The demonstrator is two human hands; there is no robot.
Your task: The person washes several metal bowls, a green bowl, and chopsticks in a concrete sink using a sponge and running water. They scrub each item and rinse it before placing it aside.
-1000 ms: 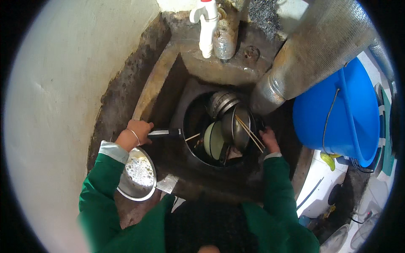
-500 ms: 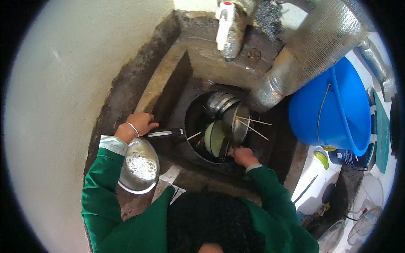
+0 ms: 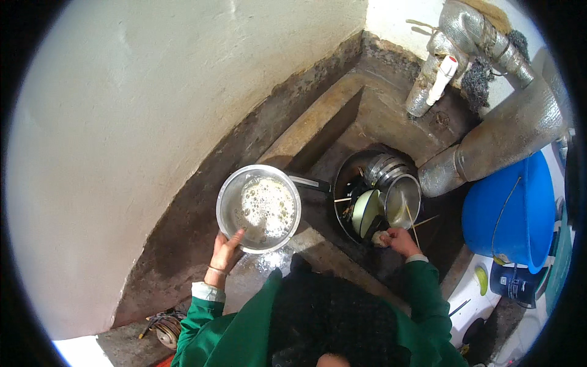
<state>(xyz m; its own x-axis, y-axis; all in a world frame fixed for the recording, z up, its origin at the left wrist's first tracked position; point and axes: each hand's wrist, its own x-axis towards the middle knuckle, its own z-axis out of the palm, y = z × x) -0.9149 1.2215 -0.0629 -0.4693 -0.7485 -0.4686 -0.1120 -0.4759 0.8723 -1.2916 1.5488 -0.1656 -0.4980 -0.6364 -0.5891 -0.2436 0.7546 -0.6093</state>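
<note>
My left hand (image 3: 225,252) grips the near rim of a round metal bowl (image 3: 230,211), thumb over the edge. Foamy, yellowish water lies in the bowl. In the stone sink, my right hand (image 3: 403,242) is closed on a small pale wad (image 3: 381,239), whose kind I cannot make out, beside a short black handle (image 3: 375,225). A metal saucepan (image 3: 398,199) with two thin wooden sticks (image 3: 412,225) leans there. It rests in a large dark pan (image 3: 341,174), with a pale green bowl (image 3: 365,211) and stacked metal bowls (image 3: 386,168).
The large pan's black handle (image 3: 312,182) points left toward the metal bowl. A white tap lever (image 3: 441,79) and a foil-wrapped pipe (image 3: 510,150) stand over the sink. To the right is a blue bucket (image 3: 504,208); a coiled cable (image 3: 165,324) lies at lower left.
My left hand has moved from near the pan's handle to the metal bowl's rim, and the bowl now sits farther up beside that handle. The view has shifted left. My right hand stays by the pan.
</note>
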